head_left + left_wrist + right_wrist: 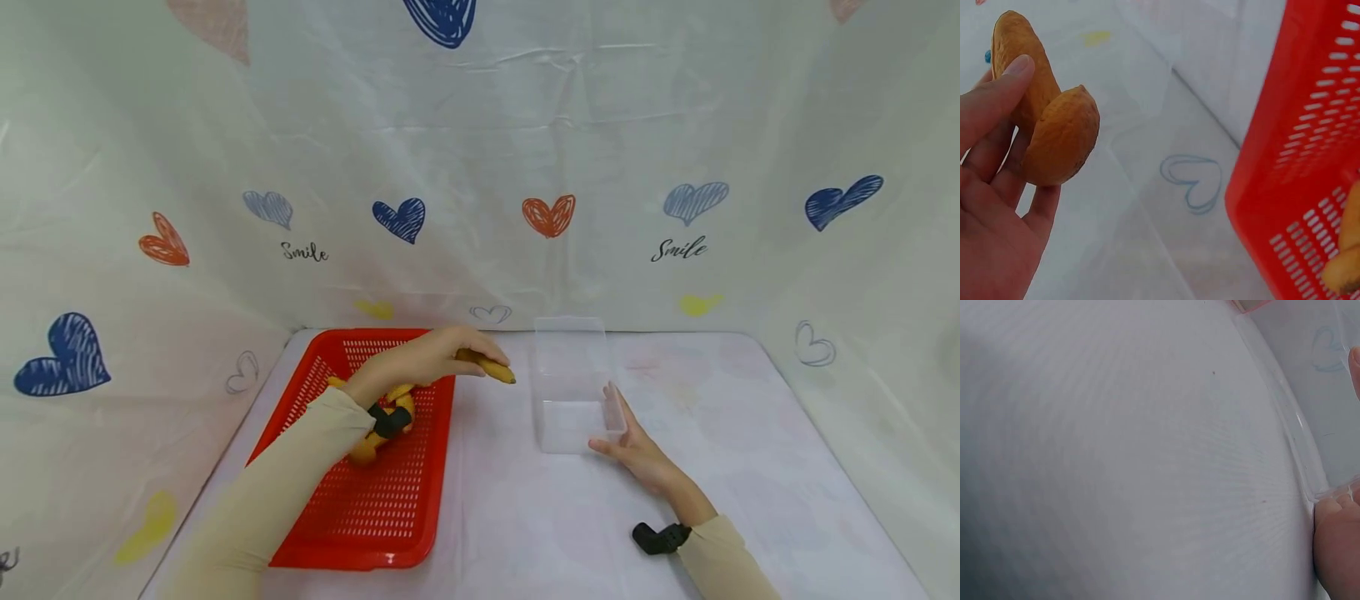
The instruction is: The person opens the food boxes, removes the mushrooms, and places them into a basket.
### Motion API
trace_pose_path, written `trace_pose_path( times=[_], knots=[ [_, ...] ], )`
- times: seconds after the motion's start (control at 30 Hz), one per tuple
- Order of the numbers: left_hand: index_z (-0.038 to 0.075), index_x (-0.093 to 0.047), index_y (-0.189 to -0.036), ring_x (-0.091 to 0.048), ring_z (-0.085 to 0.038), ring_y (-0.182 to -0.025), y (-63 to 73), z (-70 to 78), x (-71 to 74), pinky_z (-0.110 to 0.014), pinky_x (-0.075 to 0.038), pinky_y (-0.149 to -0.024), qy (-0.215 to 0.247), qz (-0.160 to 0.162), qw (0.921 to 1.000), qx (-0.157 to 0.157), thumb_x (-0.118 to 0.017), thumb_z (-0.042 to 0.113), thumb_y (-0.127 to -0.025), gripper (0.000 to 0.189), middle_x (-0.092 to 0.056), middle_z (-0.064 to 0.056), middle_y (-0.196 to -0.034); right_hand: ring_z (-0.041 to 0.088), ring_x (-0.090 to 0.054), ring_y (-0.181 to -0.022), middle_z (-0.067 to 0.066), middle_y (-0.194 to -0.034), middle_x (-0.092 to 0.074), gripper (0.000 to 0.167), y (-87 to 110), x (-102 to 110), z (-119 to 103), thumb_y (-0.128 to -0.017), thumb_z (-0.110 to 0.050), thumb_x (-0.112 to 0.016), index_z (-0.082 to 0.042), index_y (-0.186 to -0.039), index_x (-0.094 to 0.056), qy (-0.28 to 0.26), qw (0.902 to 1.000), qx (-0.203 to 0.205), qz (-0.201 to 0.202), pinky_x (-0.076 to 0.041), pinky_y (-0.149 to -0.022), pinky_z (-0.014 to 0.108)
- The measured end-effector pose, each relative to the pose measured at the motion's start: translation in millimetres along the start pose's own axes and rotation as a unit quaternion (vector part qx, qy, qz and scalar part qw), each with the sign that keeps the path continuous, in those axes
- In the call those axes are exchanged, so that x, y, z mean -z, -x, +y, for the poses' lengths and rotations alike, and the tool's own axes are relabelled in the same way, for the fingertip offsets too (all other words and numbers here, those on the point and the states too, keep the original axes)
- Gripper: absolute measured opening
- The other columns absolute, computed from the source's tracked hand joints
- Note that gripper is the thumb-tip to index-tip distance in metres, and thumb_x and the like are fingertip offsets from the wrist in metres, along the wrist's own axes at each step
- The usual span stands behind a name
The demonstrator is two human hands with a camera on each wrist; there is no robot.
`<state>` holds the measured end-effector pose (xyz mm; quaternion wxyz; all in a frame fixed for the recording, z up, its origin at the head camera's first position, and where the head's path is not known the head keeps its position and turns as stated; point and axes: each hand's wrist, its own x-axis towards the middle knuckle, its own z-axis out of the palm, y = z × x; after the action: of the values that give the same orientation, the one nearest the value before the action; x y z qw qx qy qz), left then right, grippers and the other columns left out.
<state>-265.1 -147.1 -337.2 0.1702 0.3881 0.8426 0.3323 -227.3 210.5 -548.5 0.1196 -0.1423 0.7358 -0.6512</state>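
My left hand (438, 348) grips a yellow-brown oblong piece (491, 367) above the table, just right of the basket. In the left wrist view it shows as two rounded, banana-like lobes (1063, 137); I cannot tell whether they are joined. A clear plastic box (570, 425) stands upright on the table, its lid (570, 346) folded back at the far side. My right hand (637, 450) touches the box's near right corner with thumb and fingers spread. The right wrist view catches only part of that hand (1341, 550) beside the transparent wall (1288, 419).
A red perforated basket (435, 500) sits on the left of the table, holding several similar yellow-brown pieces (365, 452) partly hidden by my left forearm. White cloth (510, 517) covers the table. A heart-printed curtain (480, 167) hangs behind and along the sides.
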Motion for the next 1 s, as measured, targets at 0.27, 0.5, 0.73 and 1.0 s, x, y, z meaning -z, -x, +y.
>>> trace_pose_path(
  times=[0.27, 0.5, 0.73, 1.0],
  knots=[
    [0.018, -0.068, -0.129, -0.06, -0.013, -0.11, 43.4, -15.5, 14.9, -0.029, -0.051, -0.095, -0.001, 0.025, 0.999, 0.037, -0.066, 0.001, -0.094, 0.038, -0.067, 0.009, -0.12, 0.037, 0.014, -0.148, 0.013, -0.165, 0.014, 0.108, 0.0, 2, 0, -0.092, -0.007, -0.071, -0.025, -0.16, 0.012, -0.001, 1.0, -0.003, -0.004, -0.005, -0.113, 0.065],
    [0.009, -0.068, -0.129, -0.061, -0.022, -0.115, 75.3, -45.6, 18.7, -0.037, -0.051, -0.097, -0.012, 0.058, 0.9968, 0.053, -0.068, 0.001, -0.093, 0.037, -0.068, -0.001, -0.124, 0.035, 0.014, -0.148, 0.012, -0.165, 0.014, 0.108, -1.6, 2, 1, -0.093, -0.006, -0.07, -0.029, -0.16, 0.011, -0.01, 0.9999, 0.004, -0.011, -0.004, -0.114, 0.063],
    [0.003, -0.069, -0.126, -0.061, -0.029, -0.113, 95.9, -78.0, 15.5, -0.046, -0.051, -0.097, -0.024, 0.082, 0.9913, 0.1, -0.067, -0.002, -0.092, 0.034, -0.068, -0.01, -0.123, 0.037, 0.015, -0.148, 0.014, -0.164, 0.015, 0.107, -1.5, 3, 0, -0.093, -0.005, -0.069, -0.028, -0.16, 0.011, -0.005, 0.9999, 0.007, -0.011, -0.003, -0.113, 0.065],
    [-0.001, -0.07, -0.122, -0.062, -0.032, -0.111, 108.1, -114.4, 6.2, -0.043, -0.052, -0.094, -0.016, 0.093, 0.9903, 0.102, -0.067, -0.004, -0.092, 0.03, -0.067, -0.017, -0.122, 0.04, 0.015, -0.147, 0.016, -0.164, 0.016, 0.108, -1.7, 4, 2, -0.093, -0.006, -0.07, -0.022, -0.159, 0.013, -0.003, 0.9998, 0.007, -0.016, -0.003, -0.112, 0.066]
  ],
)
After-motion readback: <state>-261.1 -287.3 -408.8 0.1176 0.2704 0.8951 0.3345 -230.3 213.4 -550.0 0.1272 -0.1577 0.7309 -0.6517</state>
